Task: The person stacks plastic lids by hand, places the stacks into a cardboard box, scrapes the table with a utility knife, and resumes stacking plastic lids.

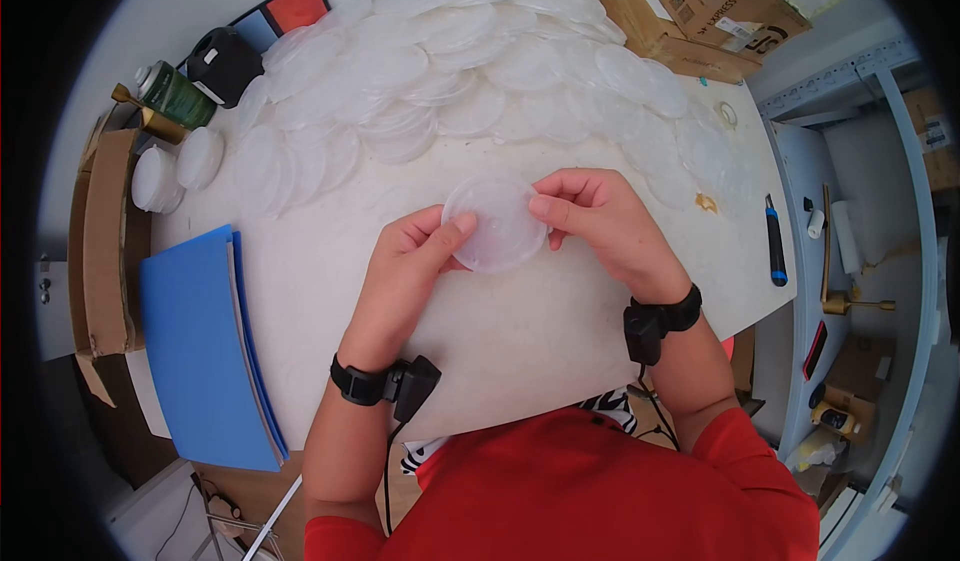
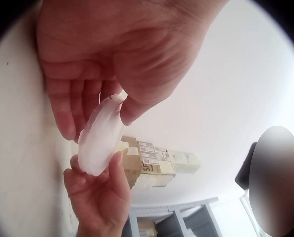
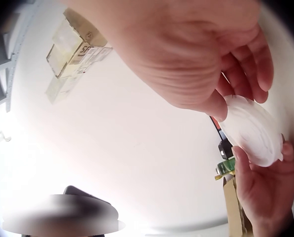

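A round, translucent plastic lid (image 1: 495, 229) is held between both hands over the near half of the table (image 1: 480, 361). My left hand (image 1: 408, 253) pinches its left edge, the thumb lying on the top face and the fingers below. On the opposite edge, the thumb and fingers of my right hand (image 1: 612, 223) grip the rim. Seen from the left wrist, the lid (image 2: 100, 138) is tilted, with its edge toward the camera. In the right wrist view the lid's broad face (image 3: 253, 131) shows. The fingertips under it are partly hidden.
Many similar lids (image 1: 440, 51) are heaped across the back of the table. Two short stacks (image 1: 200, 158) stand at the left, near a green container (image 1: 175, 94) and a black bottle (image 1: 225, 66). A blue folder (image 1: 205, 346) lies front left, a utility knife (image 1: 775, 241) right, cardboard boxes (image 1: 700, 11) behind.
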`<act>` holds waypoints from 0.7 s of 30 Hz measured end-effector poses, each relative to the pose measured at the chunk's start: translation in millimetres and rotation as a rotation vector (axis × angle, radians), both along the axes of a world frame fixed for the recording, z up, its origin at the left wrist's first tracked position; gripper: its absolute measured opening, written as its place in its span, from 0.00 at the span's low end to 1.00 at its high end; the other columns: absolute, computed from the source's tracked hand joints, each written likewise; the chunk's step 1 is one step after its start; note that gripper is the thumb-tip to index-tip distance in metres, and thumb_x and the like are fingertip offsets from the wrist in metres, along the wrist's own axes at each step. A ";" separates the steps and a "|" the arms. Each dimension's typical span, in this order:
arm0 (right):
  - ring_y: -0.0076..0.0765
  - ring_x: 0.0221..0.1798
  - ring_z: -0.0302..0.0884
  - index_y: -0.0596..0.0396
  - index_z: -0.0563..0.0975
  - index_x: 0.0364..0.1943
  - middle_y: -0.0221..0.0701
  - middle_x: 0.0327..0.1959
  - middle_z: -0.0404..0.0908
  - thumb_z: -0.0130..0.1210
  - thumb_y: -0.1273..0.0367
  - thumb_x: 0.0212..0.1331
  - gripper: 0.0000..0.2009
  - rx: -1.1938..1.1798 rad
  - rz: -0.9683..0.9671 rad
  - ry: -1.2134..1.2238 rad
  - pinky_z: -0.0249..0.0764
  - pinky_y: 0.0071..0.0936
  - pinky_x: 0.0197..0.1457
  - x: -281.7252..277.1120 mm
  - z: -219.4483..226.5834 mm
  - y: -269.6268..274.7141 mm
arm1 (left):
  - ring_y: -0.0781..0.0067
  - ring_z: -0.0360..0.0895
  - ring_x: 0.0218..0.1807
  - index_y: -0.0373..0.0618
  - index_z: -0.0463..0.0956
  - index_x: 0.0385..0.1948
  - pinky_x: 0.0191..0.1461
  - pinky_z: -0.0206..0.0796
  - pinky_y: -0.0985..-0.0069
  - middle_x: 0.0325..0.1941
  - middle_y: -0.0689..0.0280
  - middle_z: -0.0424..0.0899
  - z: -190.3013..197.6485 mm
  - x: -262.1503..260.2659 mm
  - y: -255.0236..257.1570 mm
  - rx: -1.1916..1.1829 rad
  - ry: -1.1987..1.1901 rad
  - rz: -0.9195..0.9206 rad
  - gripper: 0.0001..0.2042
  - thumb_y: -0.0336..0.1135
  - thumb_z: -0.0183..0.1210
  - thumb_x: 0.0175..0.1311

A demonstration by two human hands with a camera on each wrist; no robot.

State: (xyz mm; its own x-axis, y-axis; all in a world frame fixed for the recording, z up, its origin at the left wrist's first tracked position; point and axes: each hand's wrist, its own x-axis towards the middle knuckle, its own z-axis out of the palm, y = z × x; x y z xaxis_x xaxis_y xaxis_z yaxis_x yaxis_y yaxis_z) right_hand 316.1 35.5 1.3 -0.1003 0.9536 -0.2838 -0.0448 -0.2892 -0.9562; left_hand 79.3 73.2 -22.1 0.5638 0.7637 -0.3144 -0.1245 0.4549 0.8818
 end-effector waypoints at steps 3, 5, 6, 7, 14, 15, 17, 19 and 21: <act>0.17 0.34 0.76 0.60 0.85 0.43 0.25 0.34 0.85 0.64 0.64 0.68 0.12 -0.001 0.002 0.005 0.74 0.19 0.38 0.0 -1.3 -0.2 | 0.82 0.79 0.42 0.34 0.83 0.50 0.52 0.73 0.77 0.42 0.68 0.86 0.4 1.9 -1.3 -0.013 -0.025 0.048 0.18 0.43 0.58 0.77; 0.18 0.34 0.76 0.60 0.85 0.43 0.25 0.34 0.85 0.64 0.64 0.68 0.12 -0.003 0.003 0.003 0.74 0.19 0.38 -0.5 -1.5 -0.2 | 0.82 0.79 0.41 0.34 0.83 0.48 0.51 0.72 0.78 0.41 0.68 0.86 -4.2 0.6 0.3 -0.011 -0.020 0.052 0.18 0.44 0.57 0.78; 0.18 0.34 0.76 0.61 0.85 0.42 0.25 0.34 0.84 0.64 0.64 0.68 0.11 -0.001 0.003 -0.004 0.74 0.19 0.38 -0.9 -0.8 -0.3 | 0.82 0.79 0.41 0.34 0.83 0.48 0.51 0.72 0.78 0.41 0.68 0.86 -3.5 0.8 -0.1 -0.011 -0.019 0.051 0.18 0.44 0.57 0.78; 0.18 0.33 0.76 0.61 0.85 0.42 0.25 0.33 0.84 0.64 0.65 0.68 0.11 0.001 0.002 -0.010 0.74 0.19 0.38 -1.2 -0.4 -0.4 | 0.82 0.78 0.41 0.34 0.84 0.47 0.51 0.72 0.78 0.40 0.68 0.86 -2.0 1.3 -0.5 -0.013 -0.018 0.058 0.18 0.44 0.57 0.78; 0.18 0.33 0.76 0.61 0.85 0.42 0.25 0.33 0.84 0.64 0.66 0.68 0.11 0.011 0.002 -0.020 0.74 0.19 0.38 -0.9 -1.1 -0.7 | 0.82 0.78 0.40 0.34 0.85 0.45 0.49 0.71 0.79 0.38 0.68 0.86 -1.6 1.5 -0.5 -0.020 0.007 0.059 0.18 0.44 0.59 0.76; 0.18 0.32 0.76 0.61 0.85 0.42 0.25 0.32 0.84 0.64 0.66 0.68 0.11 0.016 -0.004 -0.016 0.74 0.19 0.38 -1.0 -1.3 -0.8 | 0.82 0.78 0.40 0.34 0.85 0.45 0.49 0.71 0.79 0.38 0.68 0.86 -1.5 1.9 -0.7 -0.021 0.006 0.059 0.18 0.44 0.59 0.76; 0.18 0.32 0.76 0.61 0.85 0.42 0.25 0.32 0.84 0.64 0.66 0.68 0.10 0.020 -0.010 -0.012 0.74 0.19 0.38 -1.5 -1.1 -1.0 | 0.82 0.78 0.40 0.33 0.85 0.45 0.48 0.71 0.80 0.39 0.67 0.87 -0.4 2.5 -1.0 0.033 0.058 0.021 0.18 0.44 0.61 0.75; 0.18 0.32 0.77 0.62 0.85 0.41 0.26 0.32 0.84 0.64 0.66 0.69 0.10 0.025 -0.036 -0.029 0.75 0.19 0.38 -1.9 0.1 -1.0 | 0.81 0.81 0.41 0.33 0.84 0.46 0.48 0.73 0.78 0.40 0.66 0.88 1.9 0.7 -0.4 0.040 0.079 -0.001 0.16 0.42 0.61 0.75; 0.18 0.33 0.77 0.62 0.84 0.42 0.26 0.33 0.84 0.64 0.67 0.68 0.10 0.020 -0.038 -0.010 0.75 0.19 0.38 -2.0 -1.4 -0.6 | 0.79 0.83 0.42 0.34 0.83 0.47 0.49 0.76 0.76 0.42 0.65 0.88 1.7 0.3 -0.1 0.050 0.099 -0.025 0.15 0.40 0.60 0.75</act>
